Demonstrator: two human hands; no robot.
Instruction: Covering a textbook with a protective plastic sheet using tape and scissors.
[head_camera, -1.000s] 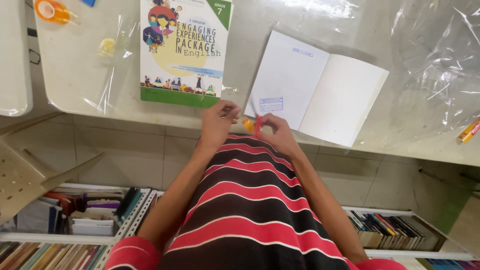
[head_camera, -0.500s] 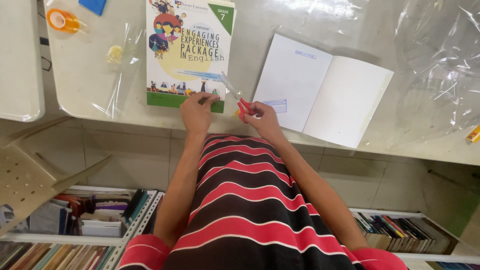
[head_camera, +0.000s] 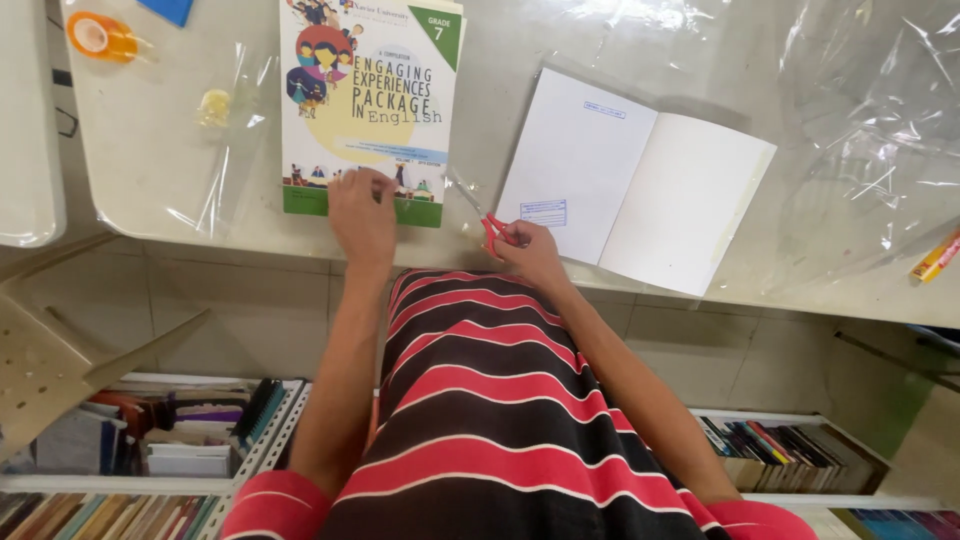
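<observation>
Grip, left hand (head_camera: 362, 215): flat, fingers spread, pressing down on the near edge of the textbook; it pinches nothing.
Grip, right hand (head_camera: 528, 250): fingers closed through the red handles of the scissors, holding them at the near edge of the tabletop.
Tabletop: pale cream rounded tabletop (head_camera: 160, 130), carrying everything below, with the person's red and black striped shirt (head_camera: 500, 420) against its near edge.
Clear plastic sheeting: large crinkled transparent plastic sheet (head_camera: 870, 130) spread over the right part of the tabletop; another strip of it (head_camera: 235, 140) lies just left of the textbook.
Open book: white paper exercise book (head_camera: 640, 180), lying open and face up, right of the textbook, with a small printed label on its left page, just beside the right hand.
Textbook: glossy white, yellow and green illustrated school textbook (head_camera: 370, 100), closed, cover up, lying left of the open book and under the left hand.
Scissors: small red-handled metal scissors (head_camera: 480, 210), blades pointing away from the person into the gap between textbook and open book.
Tape: orange plastic tape dispenser (head_camera: 100, 35) at the far left of the tabletop, well apart from both hands.
Shelves: low white metal shelves (head_camera: 160, 440) under the tabletop, holding rows of books on both sides of the person.
</observation>
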